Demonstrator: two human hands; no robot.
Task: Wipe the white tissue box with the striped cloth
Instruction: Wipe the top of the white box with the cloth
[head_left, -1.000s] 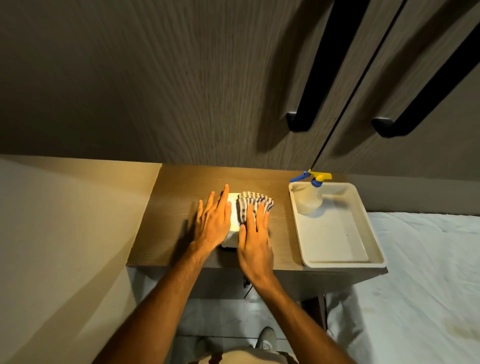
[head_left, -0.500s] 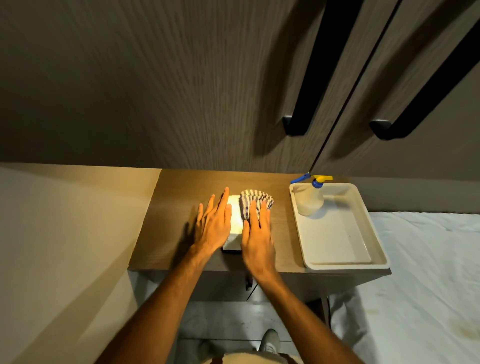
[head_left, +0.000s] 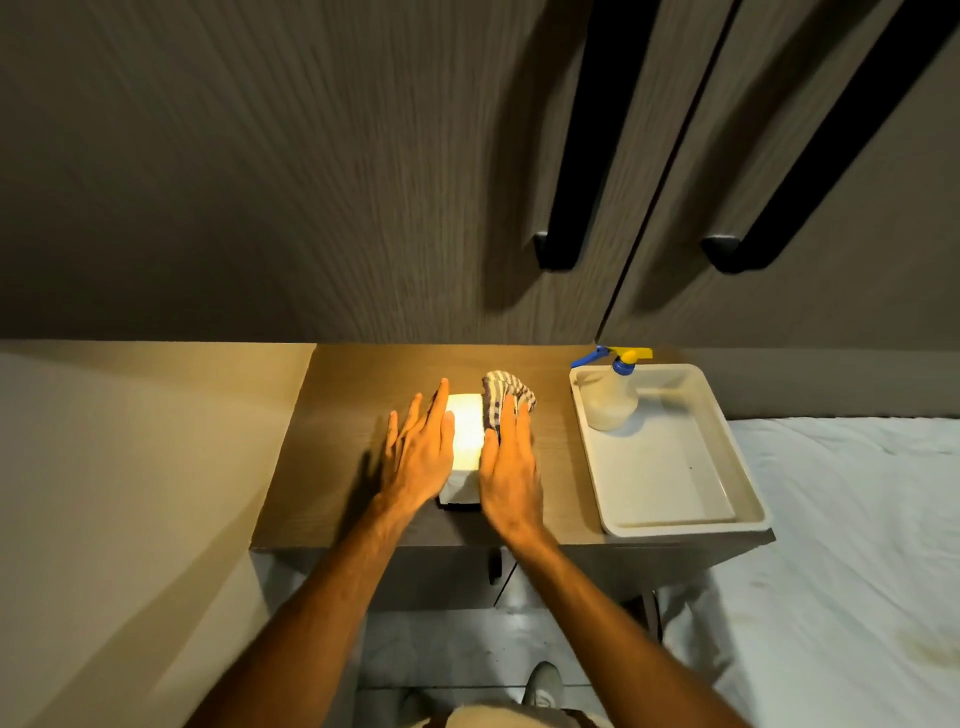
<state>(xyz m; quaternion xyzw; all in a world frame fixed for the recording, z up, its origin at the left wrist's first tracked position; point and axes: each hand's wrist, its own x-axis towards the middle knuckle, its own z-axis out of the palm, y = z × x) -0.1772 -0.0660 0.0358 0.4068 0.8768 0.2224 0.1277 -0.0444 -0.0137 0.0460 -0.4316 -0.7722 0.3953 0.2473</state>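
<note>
Small white cardboard tissue box (head_left: 464, 431) sitting mid-worktop near front edge. Left hand (head_left: 420, 453) bracing it, fingers flat, unclenched. Right hand (head_left: 508, 457) pressing soft blue-striped cloth (head_left: 503, 396) flat, gripping nothing. Box probably light, slidey, so keep bracing its side.

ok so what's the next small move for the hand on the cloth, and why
Probably slide the right hand and the striped cloth leftward across the box top. The cloth covers only the right edge of the white tissue box; the bright middle is bare, and the left hand lies flat on the box's left side.
</note>
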